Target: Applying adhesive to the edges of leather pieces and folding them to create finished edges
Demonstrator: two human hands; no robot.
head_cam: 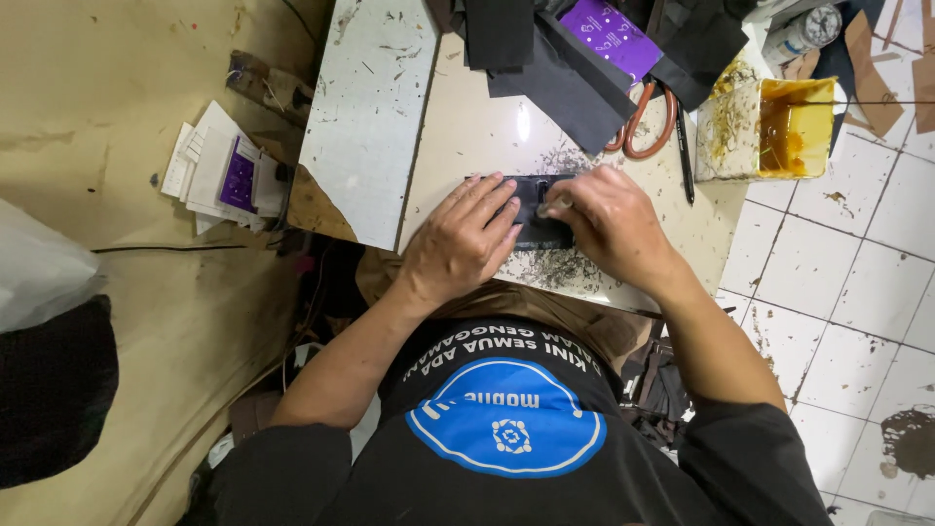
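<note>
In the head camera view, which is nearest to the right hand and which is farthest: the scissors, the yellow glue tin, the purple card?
From the right hand:
1. Scissors, with orange handles, just beyond the hand on the table.
2. Yellow glue tin, off to the side at the table's edge.
3. Purple card, at the far end, on the black material.

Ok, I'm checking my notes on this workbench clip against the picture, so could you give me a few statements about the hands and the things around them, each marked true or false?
1. The left hand lies flat on a dark piece of material. True.
2. The right hand holds the scissors. False: the orange-handled scissors lie apart on the table, beyond the hands; the right hand pinches a small tool at the dark piece.
3. A yellow-stained open container stands to the right of the scissors. True.
4. The floor on the right is bare wood. False: it is white floor tiles, stained.
</note>
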